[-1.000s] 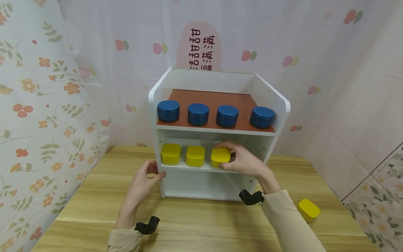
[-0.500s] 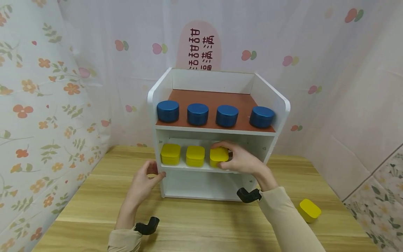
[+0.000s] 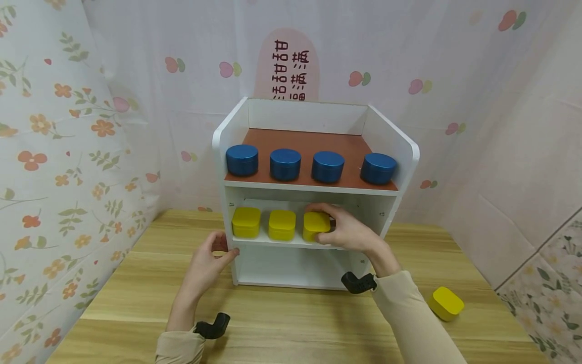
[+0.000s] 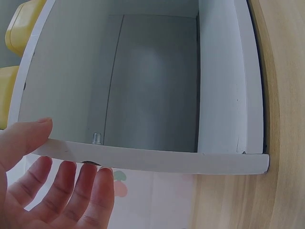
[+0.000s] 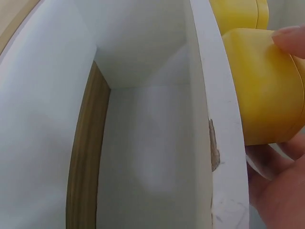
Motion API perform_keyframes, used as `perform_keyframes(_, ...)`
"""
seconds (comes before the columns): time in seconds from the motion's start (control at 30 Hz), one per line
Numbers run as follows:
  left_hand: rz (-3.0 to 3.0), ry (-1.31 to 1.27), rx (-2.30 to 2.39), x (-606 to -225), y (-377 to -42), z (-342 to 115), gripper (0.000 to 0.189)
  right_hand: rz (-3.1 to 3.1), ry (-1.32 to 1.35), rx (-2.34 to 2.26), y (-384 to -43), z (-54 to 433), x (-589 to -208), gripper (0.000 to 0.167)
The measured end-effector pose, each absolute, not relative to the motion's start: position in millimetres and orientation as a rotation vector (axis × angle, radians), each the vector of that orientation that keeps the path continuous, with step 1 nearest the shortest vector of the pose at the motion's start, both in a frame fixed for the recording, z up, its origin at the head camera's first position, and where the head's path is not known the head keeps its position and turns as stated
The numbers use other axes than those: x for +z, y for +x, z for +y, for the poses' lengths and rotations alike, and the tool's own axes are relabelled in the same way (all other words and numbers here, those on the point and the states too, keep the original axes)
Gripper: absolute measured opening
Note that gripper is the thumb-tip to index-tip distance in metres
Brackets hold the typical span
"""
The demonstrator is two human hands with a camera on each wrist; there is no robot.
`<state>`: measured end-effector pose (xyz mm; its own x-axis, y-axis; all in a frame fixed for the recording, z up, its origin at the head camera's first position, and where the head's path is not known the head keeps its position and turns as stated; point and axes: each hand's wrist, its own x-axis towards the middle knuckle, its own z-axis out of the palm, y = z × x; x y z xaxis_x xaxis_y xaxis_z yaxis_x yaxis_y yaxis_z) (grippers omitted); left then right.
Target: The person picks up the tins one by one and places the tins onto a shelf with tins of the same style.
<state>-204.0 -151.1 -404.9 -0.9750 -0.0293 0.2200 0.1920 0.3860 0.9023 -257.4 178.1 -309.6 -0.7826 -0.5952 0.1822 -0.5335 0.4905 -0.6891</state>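
Observation:
My right hand (image 3: 347, 228) grips the rightmost yellow tin (image 3: 313, 225) on the middle board of a white shelf (image 3: 313, 188), thumb at the front and fingers behind. In the right wrist view this rounded-square tin (image 5: 264, 86) sits at the board's front edge. Two more yellow tins, one at the left (image 3: 246, 222) and one in the middle (image 3: 282, 225), stand beside it in a row. My left hand (image 3: 210, 260) holds the shelf's left side panel (image 4: 143, 160), thumb on the inside and fingers along the outside.
Several blue round tins (image 3: 285, 165) stand along the front of the brown top board (image 3: 300, 139). Another yellow tin (image 3: 446, 304) lies on the wooden table (image 3: 282, 323) at the right. Patterned curtains (image 3: 191, 91) hang behind and at the sides.
My right hand has shifted slightly left, bringing the gripped yellow tin closer to the middle one. The left hand stays on the side panel.

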Motion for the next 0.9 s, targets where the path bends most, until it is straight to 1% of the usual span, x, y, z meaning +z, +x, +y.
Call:
perform_keyframes(0.23,-2.45,-0.142,-1.626,-406,-205,-152,0.036,2.736,-1.022,-1.163,-247,177,-305,0.075)
perform_keyframes(0.47,-2.449,-0.141,-1.628,-406,-204,-152,0.037,2.87,-1.075,-1.091,-232,176,-298,0.079)
perform_keyframes(0.63,-2.452,-0.14,-1.621,-406,-204,-153,0.036,2.917,-1.09,-1.092,-220,180,-295,0.078)
perform_keyframes(0.9,-2.455,-0.145,-1.619,-405,-203,-152,0.036,2.891,-1.012,-1.261,-200,199,-296,0.067)
